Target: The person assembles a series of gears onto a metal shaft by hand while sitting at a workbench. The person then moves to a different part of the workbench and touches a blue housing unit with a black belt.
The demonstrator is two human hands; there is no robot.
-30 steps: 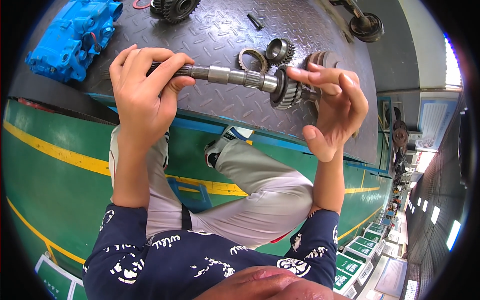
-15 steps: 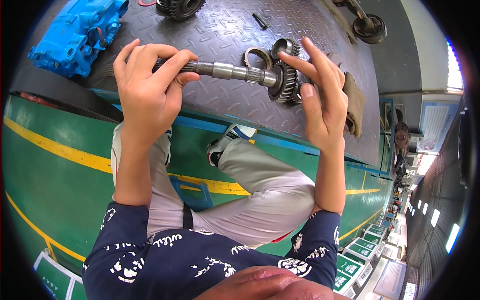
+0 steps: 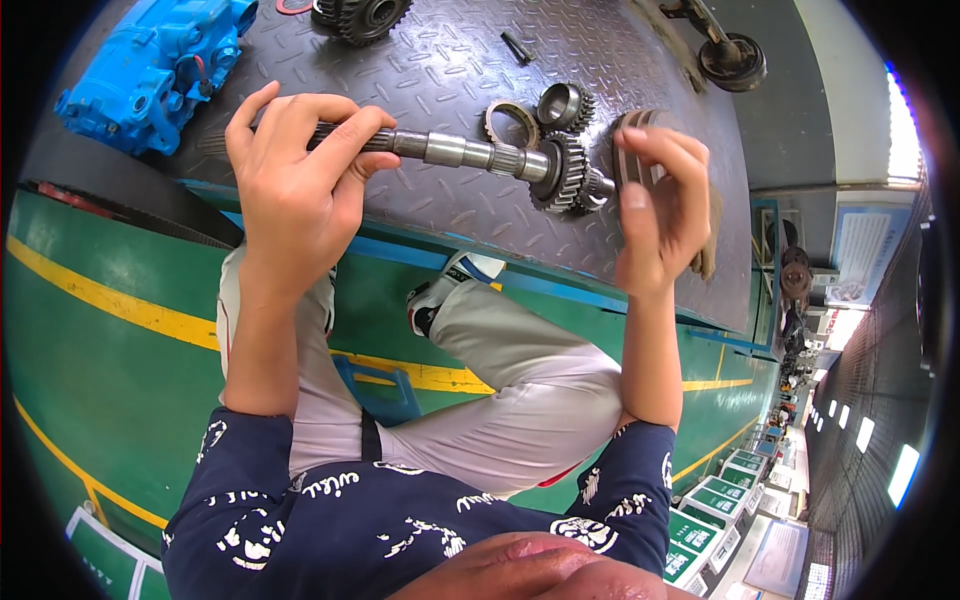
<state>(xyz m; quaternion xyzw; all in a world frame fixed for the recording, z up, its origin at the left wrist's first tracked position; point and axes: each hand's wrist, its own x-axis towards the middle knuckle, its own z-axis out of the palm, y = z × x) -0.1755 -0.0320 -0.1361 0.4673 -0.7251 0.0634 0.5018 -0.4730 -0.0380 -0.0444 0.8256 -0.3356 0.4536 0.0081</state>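
Head view: the right hand (image 3: 665, 215), fingers apart, draws clear of the toothed grey steel gear (image 3: 568, 172), leaving only the left hand (image 3: 303, 185) clamped on the long steel shaft (image 3: 443, 148) over the dark metal bench (image 3: 460, 207).

The right hand (image 3: 668, 210) has drawn off toward the right edge of the table (image 3: 440, 60): a second ago its fingers lay over the gear (image 3: 570, 172) on the shaft (image 3: 460, 152), and now they are curled and apart from it. The shaft's short end beyond the gear has come into view, as has more of the grooved round block (image 3: 632, 167), largely hidden half a second ago
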